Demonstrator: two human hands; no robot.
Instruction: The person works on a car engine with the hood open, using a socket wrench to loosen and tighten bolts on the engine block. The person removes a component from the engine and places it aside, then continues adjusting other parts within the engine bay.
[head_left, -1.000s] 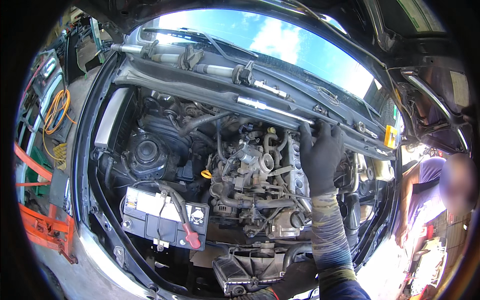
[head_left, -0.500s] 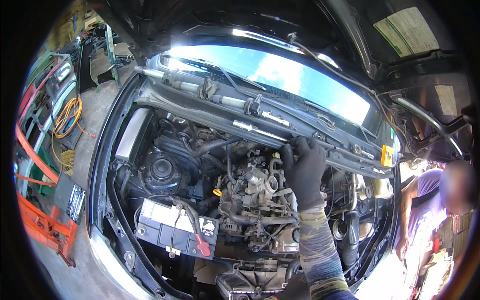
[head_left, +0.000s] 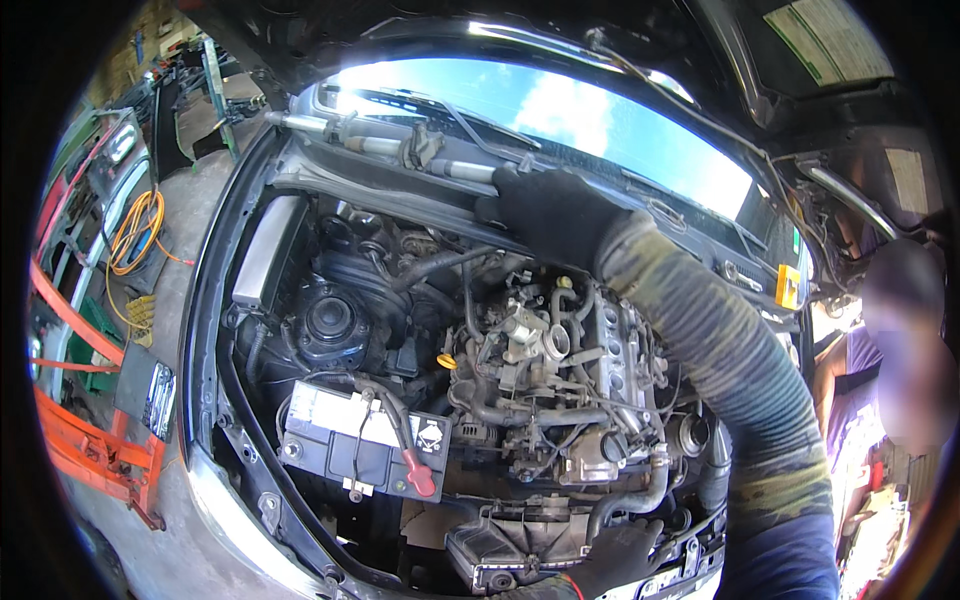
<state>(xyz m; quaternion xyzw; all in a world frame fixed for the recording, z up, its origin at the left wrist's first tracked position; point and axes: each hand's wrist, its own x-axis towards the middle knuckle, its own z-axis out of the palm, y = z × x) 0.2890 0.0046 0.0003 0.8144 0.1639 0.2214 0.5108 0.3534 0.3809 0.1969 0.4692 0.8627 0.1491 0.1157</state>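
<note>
My right hand (head_left: 555, 212), in a black glove with a camouflage sleeve behind it, reaches across the engine bay to the cowl below the windscreen. Its fingers are curled at the end of a long silver bar (head_left: 465, 171) with black clamps. Whatever lies between them is hidden by the glove. My left hand (head_left: 622, 558), also dark-gloved, is low at the front of the bay, beside a black plastic housing (head_left: 520, 540) and below a grey hose (head_left: 645, 492). Its fingers blend into the dark parts. The exposed engine (head_left: 540, 390) lies between both hands.
A battery (head_left: 362, 440) with a red terminal cover sits front left. The raised bonnet (head_left: 400, 28) hangs overhead. A yellow box (head_left: 788, 287) stands on the cowl's right end. Left are an orange metal frame (head_left: 95, 455) and a coiled orange hose (head_left: 137, 235). Another person (head_left: 870, 370) is at right.
My right hand has moved left and farther back along the cowl, uncovering the engine's right side. The silver tool lying there no longer shows. My left hand has come further into view.
</note>
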